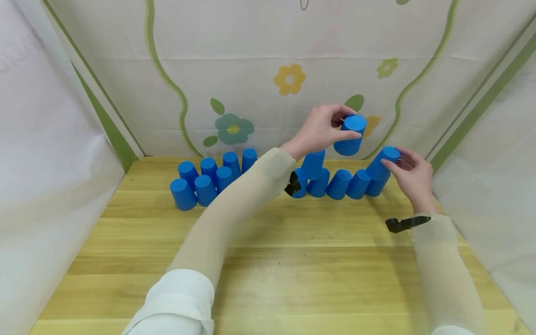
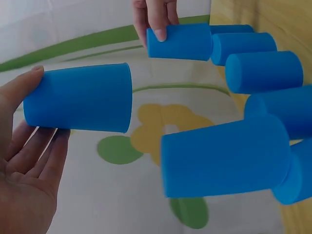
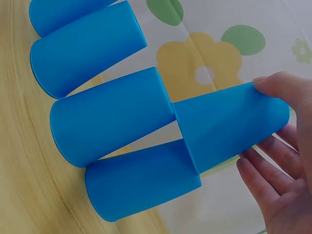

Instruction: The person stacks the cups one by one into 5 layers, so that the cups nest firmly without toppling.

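My left hand (image 1: 319, 126) grips an upside-down blue cup (image 1: 350, 139) between thumb and fingers. That cup hangs in the air above the row; in the left wrist view the thumb (image 2: 22, 85) lies along its base end. Farther right, my right hand (image 1: 414, 179) pinches another upside-down blue cup (image 3: 229, 126) near its closed end. Its rim rests across the tops of the two rightmost cups of the row, one of them the end cup (image 3: 144, 183). At the row's left part, an upper cup (image 1: 313, 164) stands on the bottom cups (image 1: 318, 182).
Several more upside-down blue cups (image 1: 183, 194) stand in two lines at the left of the wooden table (image 1: 276, 279), partly hidden by my left forearm. Close behind the cups hangs a white curtain (image 1: 259, 83) with flower prints; further curtains flank both sides.
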